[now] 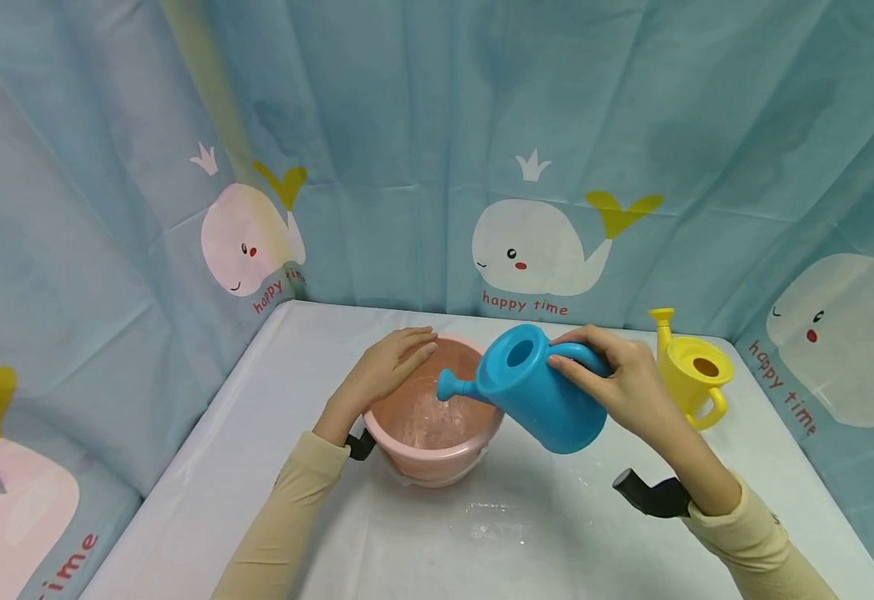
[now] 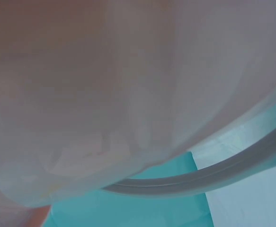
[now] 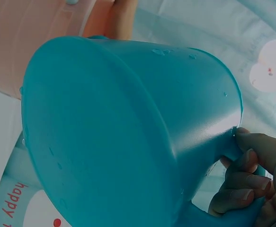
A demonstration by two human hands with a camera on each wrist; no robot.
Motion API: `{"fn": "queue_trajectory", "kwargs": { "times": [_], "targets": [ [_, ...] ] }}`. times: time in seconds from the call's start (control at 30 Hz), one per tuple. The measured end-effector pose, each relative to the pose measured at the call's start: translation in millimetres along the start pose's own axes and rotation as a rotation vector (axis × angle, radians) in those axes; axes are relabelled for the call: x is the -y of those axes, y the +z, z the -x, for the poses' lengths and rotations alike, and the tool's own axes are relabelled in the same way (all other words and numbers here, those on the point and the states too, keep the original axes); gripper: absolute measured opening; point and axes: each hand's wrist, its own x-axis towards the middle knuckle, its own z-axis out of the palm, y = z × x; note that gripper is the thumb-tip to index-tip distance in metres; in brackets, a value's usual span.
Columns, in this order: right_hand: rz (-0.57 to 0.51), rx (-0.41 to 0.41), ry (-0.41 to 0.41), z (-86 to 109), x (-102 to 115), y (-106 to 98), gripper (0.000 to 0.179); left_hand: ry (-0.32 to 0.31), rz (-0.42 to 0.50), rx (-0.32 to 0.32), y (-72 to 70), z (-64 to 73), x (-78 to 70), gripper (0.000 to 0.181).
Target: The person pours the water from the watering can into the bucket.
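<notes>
A blue watering can is tilted to the left, its sprinkler head over the pink bucket. My right hand grips the can's handle; in the right wrist view, the curled fingers wrap round it. Drops cling to the can. On the bucket's left rim my left hand holds on, its thumb on the inner side. Clear water shows inside the bucket. The left wrist view is filled by the bucket's outer wall and its pale handle.
A yellow watering can stands at the back right of the white table. Small wet patches lie on the table in front of the bucket. A blue curtain printed with whales hangs behind and along both sides.
</notes>
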Motion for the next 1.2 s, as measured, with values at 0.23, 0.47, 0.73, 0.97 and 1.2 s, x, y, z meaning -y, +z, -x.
{"fn": "queue_trajectory", "kwargs": {
  "times": [0.23,0.47,0.73,0.97,1.2],
  "targets": [
    [0.012,0.005,0.027,2.0,-0.9,-2.3,0.022,0.028,0.013,-0.018,0.4,0.3,0.0,0.052],
    [0.011,0.013,0.043,2.6,0.8,-3.1,0.023,0.028,0.012,-0.023,1.4,0.4,1.0,0.052],
    [0.013,0.002,0.024,2.2,-0.8,-2.6,0.022,0.02,0.016,-0.018,0.6,0.3,0.1,0.052],
    [0.017,0.002,0.016,0.9,-0.7,-2.5,0.022,0.012,0.015,-0.013,1.1,0.3,0.6,0.053],
    [0.019,0.005,0.017,0.0,-0.4,-2.7,0.022,0.004,0.011,-0.011,0.5,0.0,0.1,0.051]
  ]
}}
